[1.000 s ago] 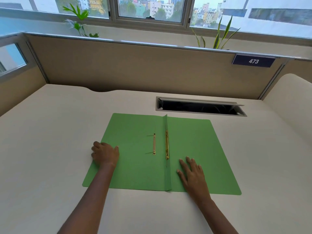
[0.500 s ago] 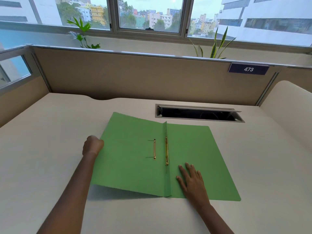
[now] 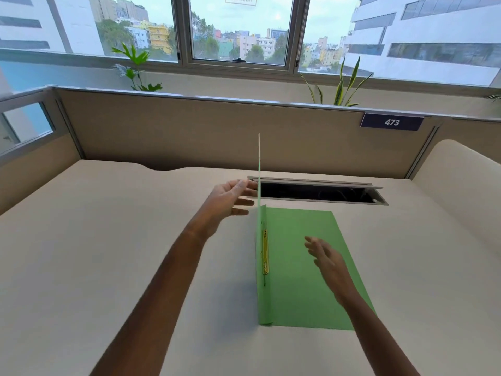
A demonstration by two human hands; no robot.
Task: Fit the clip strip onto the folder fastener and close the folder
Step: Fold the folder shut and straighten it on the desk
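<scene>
A green folder (image 3: 303,267) lies on the desk with its right half flat. Its left cover (image 3: 259,169) stands upright, seen edge-on as a thin line. My left hand (image 3: 230,199) is raised at that cover's left side, fingers spread and fingertips against it. A gold fastener with its clip strip (image 3: 265,252) runs along the spine on the flat half. My right hand (image 3: 322,256) hovers open over the flat half, to the right of the fastener, holding nothing.
A rectangular cable slot (image 3: 317,191) opens in the desk just behind the folder. A beige partition (image 3: 189,137) with a "473" label (image 3: 392,122) closes the back. Plants stand on the sill beyond it.
My left hand has swung the left cover up from flat on the desk to upright. My right hand has lifted off the right half. The view has tilted upward.
</scene>
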